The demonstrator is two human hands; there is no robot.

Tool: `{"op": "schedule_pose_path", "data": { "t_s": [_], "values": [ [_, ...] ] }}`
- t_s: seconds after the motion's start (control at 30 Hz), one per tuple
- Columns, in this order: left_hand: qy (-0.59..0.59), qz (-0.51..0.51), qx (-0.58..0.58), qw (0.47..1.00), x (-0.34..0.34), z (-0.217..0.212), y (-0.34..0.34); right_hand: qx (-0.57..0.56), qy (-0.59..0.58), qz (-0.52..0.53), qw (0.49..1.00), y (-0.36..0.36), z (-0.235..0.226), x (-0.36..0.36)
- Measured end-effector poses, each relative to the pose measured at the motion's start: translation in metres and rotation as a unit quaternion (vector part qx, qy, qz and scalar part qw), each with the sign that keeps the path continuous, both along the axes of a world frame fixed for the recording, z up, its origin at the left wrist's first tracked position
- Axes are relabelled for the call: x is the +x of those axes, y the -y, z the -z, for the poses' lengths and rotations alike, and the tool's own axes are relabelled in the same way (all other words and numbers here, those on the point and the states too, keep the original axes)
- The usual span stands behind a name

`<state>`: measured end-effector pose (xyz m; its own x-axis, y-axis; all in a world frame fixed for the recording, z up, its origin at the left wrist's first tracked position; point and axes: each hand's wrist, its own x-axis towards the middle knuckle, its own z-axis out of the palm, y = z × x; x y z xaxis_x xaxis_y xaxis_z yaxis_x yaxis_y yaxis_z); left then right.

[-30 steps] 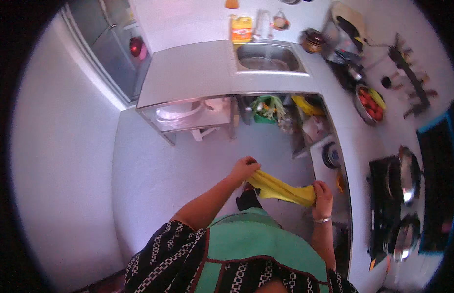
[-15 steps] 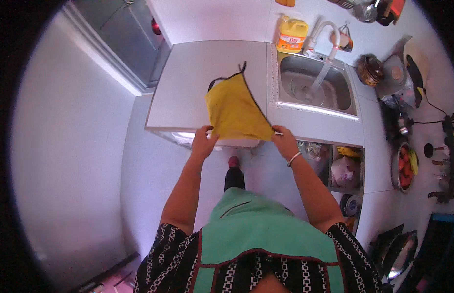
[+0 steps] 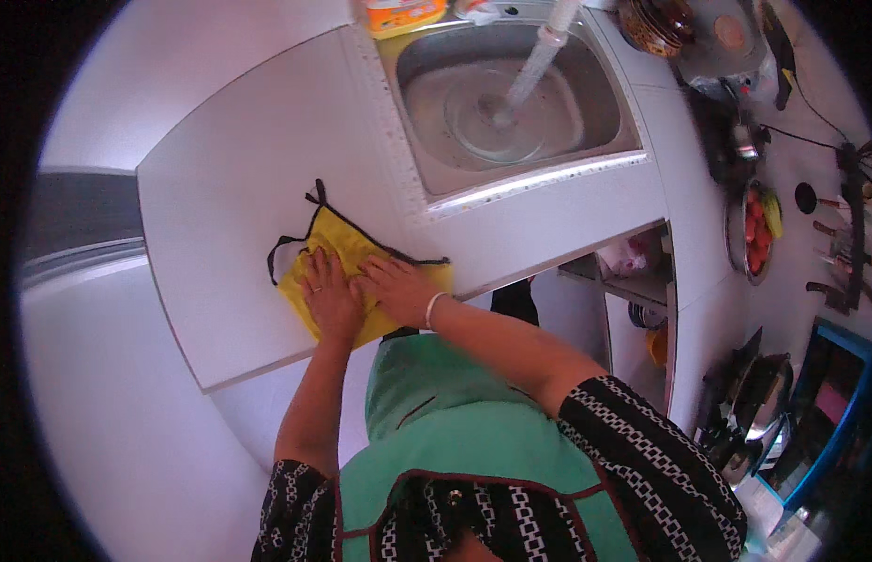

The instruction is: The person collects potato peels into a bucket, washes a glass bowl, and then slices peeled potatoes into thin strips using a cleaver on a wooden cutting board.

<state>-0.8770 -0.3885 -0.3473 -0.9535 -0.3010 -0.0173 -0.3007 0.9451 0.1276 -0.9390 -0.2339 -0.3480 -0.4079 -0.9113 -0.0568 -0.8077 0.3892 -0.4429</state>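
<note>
A yellow cloth piece (image 3: 344, 234), shaped like a small apron with black edging, a black neck loop and tie ends, lies spread on the white countertop (image 3: 239, 169). Its lower part reaches the counter's front edge near my body. My left hand (image 3: 330, 295) rests flat on its middle, fingers stretched out. Beside it, my right hand (image 3: 396, 290) also lies flat on the cloth, its fingers pointing left toward the other hand. Both palms hide part of the fabric.
Right of the cloth is a steel sink (image 3: 412, 122) with water running from the faucet (image 3: 553, 36). A yellow jug (image 3: 403, 14) stands behind it. Below, cabinet shelves (image 3: 633, 286) are open. A bowl of red food (image 3: 757, 234) and wall-hung knives (image 3: 834, 253) are farther right.
The cloth went from hanging stretched between both hands in the air to lying on the counter. My hands let go of its corners and now press flat on it. The view has shifted closer.
</note>
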Motion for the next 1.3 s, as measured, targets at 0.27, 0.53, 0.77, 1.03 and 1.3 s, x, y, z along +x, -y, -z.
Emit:
{"op": "schedule_pose_path", "data": {
  "t_s": [0.27, 0.53, 0.77, 1.03, 1.3],
  "values": [
    [0.005, 0.098, 0.079, 0.992, -0.079, 0.001, -0.186, -0.002, 0.017, -0.028, 0.999, -0.190, -0.014, -0.099],
    [-0.044, 0.240, 0.126, 0.962, -0.231, 0.008, -0.398, 0.078, 0.022, 0.084, 0.993, -0.406, -0.021, -0.217],
    [-0.048, 0.289, 0.109, 0.950, -0.370, -0.012, -0.548, 0.102, -0.069, 0.338, 0.933, -0.540, -0.023, -0.285],
    [-0.077, 0.154, 0.079, 0.982, -0.473, -0.007, -0.582, 0.048, -0.074, 0.391, 0.916, -0.552, -0.022, -0.400],
    [-0.080, 0.124, 0.070, 0.987, -0.572, -0.005, -0.567, 0.073, -0.145, 0.384, 0.909, -0.532, -0.019, -0.499]
  ]
}}
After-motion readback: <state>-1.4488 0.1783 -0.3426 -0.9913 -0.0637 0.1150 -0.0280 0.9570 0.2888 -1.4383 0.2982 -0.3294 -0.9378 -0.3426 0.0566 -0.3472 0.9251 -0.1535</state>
